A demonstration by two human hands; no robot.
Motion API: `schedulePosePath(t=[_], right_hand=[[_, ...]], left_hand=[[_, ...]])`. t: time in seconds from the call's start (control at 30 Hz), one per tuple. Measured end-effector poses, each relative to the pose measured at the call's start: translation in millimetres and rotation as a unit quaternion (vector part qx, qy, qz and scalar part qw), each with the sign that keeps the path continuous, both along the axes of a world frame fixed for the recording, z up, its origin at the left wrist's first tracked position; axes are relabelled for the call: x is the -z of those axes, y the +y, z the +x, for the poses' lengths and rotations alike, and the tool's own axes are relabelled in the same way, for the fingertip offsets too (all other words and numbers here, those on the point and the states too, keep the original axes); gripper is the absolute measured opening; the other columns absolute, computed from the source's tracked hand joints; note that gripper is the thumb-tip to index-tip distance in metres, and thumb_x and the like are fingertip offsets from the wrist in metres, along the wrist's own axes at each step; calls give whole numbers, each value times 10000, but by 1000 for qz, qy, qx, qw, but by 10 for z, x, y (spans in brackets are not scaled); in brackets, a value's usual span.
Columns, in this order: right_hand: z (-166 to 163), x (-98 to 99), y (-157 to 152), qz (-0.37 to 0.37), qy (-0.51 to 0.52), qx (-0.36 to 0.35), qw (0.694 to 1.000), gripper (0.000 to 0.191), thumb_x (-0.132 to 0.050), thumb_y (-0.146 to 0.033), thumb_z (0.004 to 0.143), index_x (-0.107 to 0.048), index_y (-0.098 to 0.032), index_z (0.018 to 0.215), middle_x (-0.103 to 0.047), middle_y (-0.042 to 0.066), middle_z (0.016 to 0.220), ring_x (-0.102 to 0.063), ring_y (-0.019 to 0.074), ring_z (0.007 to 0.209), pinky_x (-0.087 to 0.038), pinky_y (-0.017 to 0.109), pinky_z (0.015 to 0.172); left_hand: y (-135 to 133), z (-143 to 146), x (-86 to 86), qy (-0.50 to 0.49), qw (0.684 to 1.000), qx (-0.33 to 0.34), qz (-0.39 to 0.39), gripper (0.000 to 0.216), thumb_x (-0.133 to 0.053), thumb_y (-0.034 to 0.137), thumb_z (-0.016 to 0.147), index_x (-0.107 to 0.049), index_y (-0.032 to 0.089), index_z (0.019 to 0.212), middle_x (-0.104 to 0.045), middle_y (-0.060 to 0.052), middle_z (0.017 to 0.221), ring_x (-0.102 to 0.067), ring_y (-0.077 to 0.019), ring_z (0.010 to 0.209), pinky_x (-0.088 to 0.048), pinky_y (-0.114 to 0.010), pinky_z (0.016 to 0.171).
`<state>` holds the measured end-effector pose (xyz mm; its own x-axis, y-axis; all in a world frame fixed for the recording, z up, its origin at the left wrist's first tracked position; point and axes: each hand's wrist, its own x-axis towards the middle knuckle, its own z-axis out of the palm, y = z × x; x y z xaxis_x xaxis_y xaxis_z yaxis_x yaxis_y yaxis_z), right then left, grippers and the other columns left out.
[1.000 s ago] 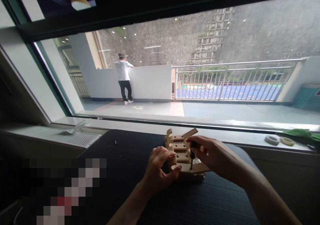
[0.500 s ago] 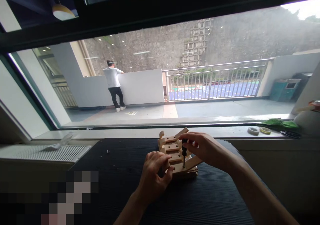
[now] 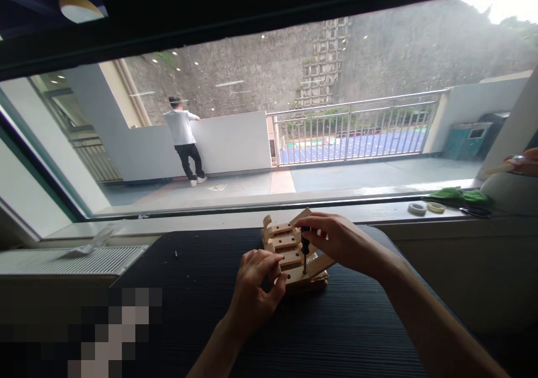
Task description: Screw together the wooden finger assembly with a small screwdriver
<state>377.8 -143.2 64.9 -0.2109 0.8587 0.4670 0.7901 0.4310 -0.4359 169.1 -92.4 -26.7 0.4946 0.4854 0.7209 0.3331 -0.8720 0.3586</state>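
Observation:
A small wooden assembly (image 3: 290,252) of slatted pieces with holes stands on a black ribbed table (image 3: 336,322). My left hand (image 3: 254,294) grips its left side, fingers curled round the wood. My right hand (image 3: 336,241) is closed on a short black screwdriver (image 3: 305,250), held upright with its tip on the near wooden slat.
A tiny dark screw (image 3: 176,253) lies on the table to the left. A white vent grille (image 3: 63,259) with a clear plastic bag (image 3: 94,241) sits at left. On the windowsill at right are two tape rolls (image 3: 425,208) and green cloth (image 3: 460,196). A person (image 3: 184,140) stands outside on the balcony.
The view has swung to the right and slightly up. Both hands stay on the wooden assembly, the screwdriver still upright on it.

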Motion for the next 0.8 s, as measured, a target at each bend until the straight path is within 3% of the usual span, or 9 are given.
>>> schedulePosePath(t=[0.8], right_hand=[[-41,-14,-31,-11,7,8,1000,278,-504,-245,833,-626,-233,1083,-641,37,874,-573,131,720,-443,247,664]], left_hand=[[-12,4,0,3,1000,-7,-2,250,-562,197,794,-583,223,1042,-604,-31,856,-560,-184,828,-417,-381,842]])
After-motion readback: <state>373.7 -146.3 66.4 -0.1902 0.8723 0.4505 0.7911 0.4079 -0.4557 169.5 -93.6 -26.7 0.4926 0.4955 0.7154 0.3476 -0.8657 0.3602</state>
